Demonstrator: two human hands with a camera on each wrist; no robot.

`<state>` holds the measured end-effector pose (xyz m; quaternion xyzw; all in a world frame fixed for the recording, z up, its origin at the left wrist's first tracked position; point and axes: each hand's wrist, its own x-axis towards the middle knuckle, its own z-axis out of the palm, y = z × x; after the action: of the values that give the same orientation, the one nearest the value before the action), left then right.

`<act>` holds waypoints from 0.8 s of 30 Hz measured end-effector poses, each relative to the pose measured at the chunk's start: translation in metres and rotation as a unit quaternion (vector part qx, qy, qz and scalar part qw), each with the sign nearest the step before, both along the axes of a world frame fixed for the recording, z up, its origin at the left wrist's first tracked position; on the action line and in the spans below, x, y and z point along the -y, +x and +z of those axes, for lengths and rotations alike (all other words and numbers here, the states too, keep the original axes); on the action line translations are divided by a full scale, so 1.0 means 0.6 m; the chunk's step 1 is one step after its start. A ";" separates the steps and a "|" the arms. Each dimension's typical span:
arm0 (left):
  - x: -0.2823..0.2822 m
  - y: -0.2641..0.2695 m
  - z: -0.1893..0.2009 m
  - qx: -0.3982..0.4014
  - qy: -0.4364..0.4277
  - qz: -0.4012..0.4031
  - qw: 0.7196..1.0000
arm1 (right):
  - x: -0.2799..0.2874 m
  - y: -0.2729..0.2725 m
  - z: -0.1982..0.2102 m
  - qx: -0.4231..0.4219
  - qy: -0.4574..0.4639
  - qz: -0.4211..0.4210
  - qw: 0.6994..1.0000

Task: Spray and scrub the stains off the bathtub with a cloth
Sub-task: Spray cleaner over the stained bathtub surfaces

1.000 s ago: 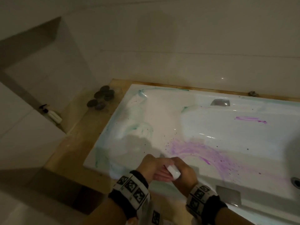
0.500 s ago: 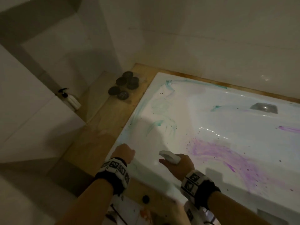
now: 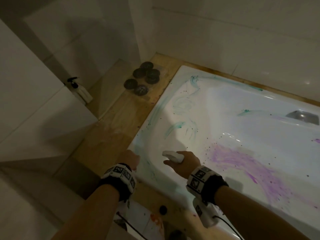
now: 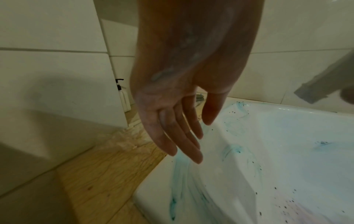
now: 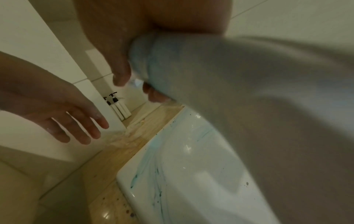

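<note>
The white bathtub [image 3: 143, 135] carries teal smears [image 3: 174, 127] round its near-left corner and a wide purple stain [image 3: 230, 158] on its floor. My right hand [image 3: 183, 163] grips a white spray bottle [image 3: 173, 155] over the tub's left end, nozzle pointing left. In the right wrist view the spray bottle [image 5: 239, 91] fills the frame, blurred, with my right hand [image 5: 135, 84] curled round its top. My left hand [image 3: 130, 159] hovers over the corner rim holding nothing, and its fingers [image 4: 184, 136] hang straight. No cloth is in view.
A wooden surround [image 3: 110, 132] borders the tub. Several dark round stones [image 3: 143, 78] lie at its far corner. A pump bottle [image 3: 81, 92] stands in the tiled recess on the left. A metal fitting [image 3: 303, 116] sits on the tub's far wall. Tiled walls close in behind.
A second ago both hands met at the bottle. My left hand has let go and moved left to the corner rim. My head view has swung left; the right hand keeps the bottle.
</note>
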<state>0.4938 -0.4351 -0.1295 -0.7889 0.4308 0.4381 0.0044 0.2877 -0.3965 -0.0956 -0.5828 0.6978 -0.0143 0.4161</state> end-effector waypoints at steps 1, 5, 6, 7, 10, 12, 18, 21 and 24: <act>0.003 0.004 -0.003 0.002 -0.004 0.000 1.000 | 0.003 0.000 0.002 -0.007 -0.012 -0.012 1.000; 0.007 0.005 -0.012 -0.003 -0.014 -0.017 1.000 | 0.008 0.002 0.000 0.008 -0.001 0.037 0.999; 0.006 0.003 -0.013 -0.010 -0.017 -0.018 1.000 | 0.009 0.003 -0.002 0.003 -0.001 0.034 0.999; 0.005 0.002 -0.016 -0.014 -0.021 -0.020 0.999 | 0.010 0.005 -0.003 -0.002 -0.002 0.018 1.000; 0.001 0.002 -0.023 -0.004 -0.023 -0.038 0.999 | 0.013 0.008 -0.003 -0.013 0.000 -0.016 1.000; -0.001 0.000 -0.024 0.002 -0.017 -0.046 0.999 | 0.015 0.007 -0.009 0.019 0.009 -0.012 1.000; 0.000 -0.009 -0.036 0.028 -0.019 -0.088 0.996 | 0.020 -0.004 -0.006 0.013 -0.016 -0.032 0.999; -0.004 -0.016 -0.046 0.070 0.009 -0.147 0.987 | 0.026 -0.017 -0.005 0.052 -0.003 -0.014 0.999; -0.008 -0.018 -0.059 0.079 0.043 -0.189 0.978 | 0.025 -0.030 -0.016 0.047 0.000 0.014 0.999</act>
<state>0.4828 -0.4303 -0.1650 -0.7241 0.5515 0.3841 0.1550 0.2695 -0.4115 -0.1054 -0.5910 0.6696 -0.0362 0.4484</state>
